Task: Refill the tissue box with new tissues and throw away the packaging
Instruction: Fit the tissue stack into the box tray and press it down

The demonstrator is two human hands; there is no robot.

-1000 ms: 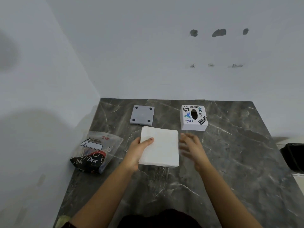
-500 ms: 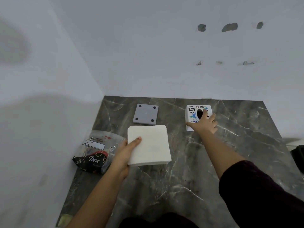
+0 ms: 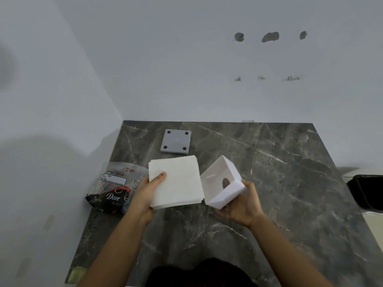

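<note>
A square stack of white tissues [image 3: 178,181] is lifted above the dark marble table [image 3: 279,183], gripped at its left edge by my left hand [image 3: 145,193] with the thumb on top. Right beside it, my right hand [image 3: 240,208] holds the white tissue box [image 3: 221,183] from underneath, tipped so its open bottom faces me and the oval slot shows inside. The box's grey bottom lid [image 3: 176,141] with dark corner feet lies flat at the back of the table. The empty tissue packaging [image 3: 113,189], a black and clear Dove bag, lies at the left edge.
White walls close off the table at the back and left. A black bin [image 3: 366,191] stands off the table's right edge. A small greenish scrap [image 3: 77,273] lies at the near left corner.
My right hand picked the tissue box off the back of the table, turned it over and brought it next to the stack. My left hand kept hold of the tissues.
</note>
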